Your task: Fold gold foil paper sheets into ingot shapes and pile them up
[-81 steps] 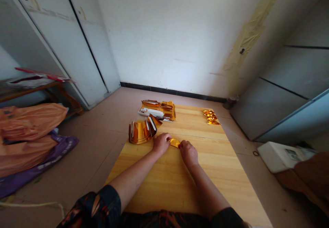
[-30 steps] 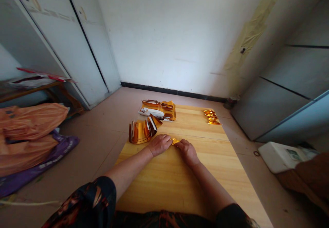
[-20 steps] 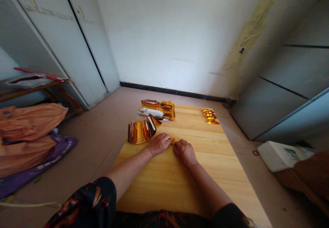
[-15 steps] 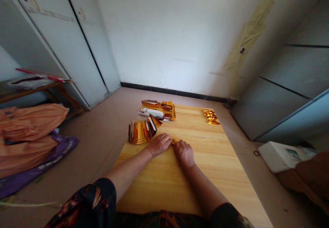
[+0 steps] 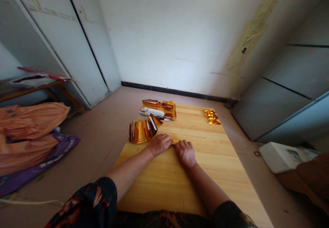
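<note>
Both my hands meet over the middle of a light wooden table (image 5: 164, 183). Between them a small piece of gold foil paper (image 5: 174, 142) shows, mostly covered by my fingers. My left hand (image 5: 160, 144) is closed on its left end, and my right hand (image 5: 185, 153) is closed on its right end. Just beyond my left hand stands a curved stack of gold foil sheets (image 5: 141, 131) with white edges. A second bundle of gold foil sheets (image 5: 168, 109) lies behind it. Several folded gold foil pieces (image 5: 212, 117) sit in a row at the far right corner.
An orange bag (image 5: 31, 125) and a purple bag (image 5: 60, 149) lie on the floor at left, beside a low wooden stand (image 5: 68, 96). A white box (image 5: 276, 157) is on the right. Grey cabinets (image 5: 84, 43) and a white wall (image 5: 164, 33) stand beyond.
My right hand has shifted slightly to the right, and a little more of the gold foil paper shows between my hands. The stacks lie as before; the view has moved slightly.
</note>
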{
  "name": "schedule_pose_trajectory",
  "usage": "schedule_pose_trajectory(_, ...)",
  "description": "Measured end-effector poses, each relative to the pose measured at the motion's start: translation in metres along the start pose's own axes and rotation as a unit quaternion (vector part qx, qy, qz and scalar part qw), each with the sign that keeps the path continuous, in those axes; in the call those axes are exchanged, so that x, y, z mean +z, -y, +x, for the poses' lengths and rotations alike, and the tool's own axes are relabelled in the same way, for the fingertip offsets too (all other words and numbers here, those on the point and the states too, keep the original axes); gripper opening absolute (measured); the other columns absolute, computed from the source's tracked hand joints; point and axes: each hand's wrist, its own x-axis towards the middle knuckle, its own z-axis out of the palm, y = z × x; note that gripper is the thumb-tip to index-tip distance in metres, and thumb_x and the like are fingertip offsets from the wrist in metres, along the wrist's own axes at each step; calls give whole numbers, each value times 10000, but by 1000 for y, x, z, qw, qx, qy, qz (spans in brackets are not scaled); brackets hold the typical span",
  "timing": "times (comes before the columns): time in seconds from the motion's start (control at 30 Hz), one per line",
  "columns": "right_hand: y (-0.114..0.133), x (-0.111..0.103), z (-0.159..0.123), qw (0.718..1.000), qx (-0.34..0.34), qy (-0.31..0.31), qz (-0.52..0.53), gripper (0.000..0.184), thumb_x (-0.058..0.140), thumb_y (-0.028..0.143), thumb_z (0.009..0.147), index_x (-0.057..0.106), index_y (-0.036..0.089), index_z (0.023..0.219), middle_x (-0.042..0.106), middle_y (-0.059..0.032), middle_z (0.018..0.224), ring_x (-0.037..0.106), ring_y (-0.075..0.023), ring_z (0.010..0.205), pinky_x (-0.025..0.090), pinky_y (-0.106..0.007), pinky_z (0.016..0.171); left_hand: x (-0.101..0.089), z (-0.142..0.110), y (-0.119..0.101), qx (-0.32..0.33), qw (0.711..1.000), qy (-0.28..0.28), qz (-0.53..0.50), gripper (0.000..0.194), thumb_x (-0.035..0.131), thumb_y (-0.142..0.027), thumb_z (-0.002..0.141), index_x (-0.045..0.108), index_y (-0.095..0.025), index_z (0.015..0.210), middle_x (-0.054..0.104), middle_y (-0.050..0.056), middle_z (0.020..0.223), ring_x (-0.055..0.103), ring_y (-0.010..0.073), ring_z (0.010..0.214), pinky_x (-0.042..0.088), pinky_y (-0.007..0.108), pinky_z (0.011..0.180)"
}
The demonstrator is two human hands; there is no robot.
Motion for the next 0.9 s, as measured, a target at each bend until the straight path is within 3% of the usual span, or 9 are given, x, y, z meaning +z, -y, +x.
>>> schedule_pose_trajectory(0.3,-8,2,1,999,-32,-42,5,189,451,176,913,617,180,823,601,-58,817,462,-187,793,266,-322,747,6,-2,-4,15,1000,-26,9,314,374,-165,932,555,-164,675,510,32,658,470,144,674,354,274,601)
schedule_pose_trajectory(0.67,-11,14,6,982,-76,-173,7,237,485,122,883,578,172,670,548,-29,667,409,-168,671,241,-310,686,7,-1,-4,32,995,-94,23,332,379,-161,931,525,-156,633,486,17,625,451,137,639,343,272,586)
schedule_pose_trajectory(0.9,-11,12,5,986,-75,-151,-3,215,491,134,887,584,175,697,566,-39,706,422,-179,701,252,-308,675,5,-2,-2,33,997,-71,28,299,412,-196,931,568,-162,679,506,16,646,462,134,662,330,272,595)
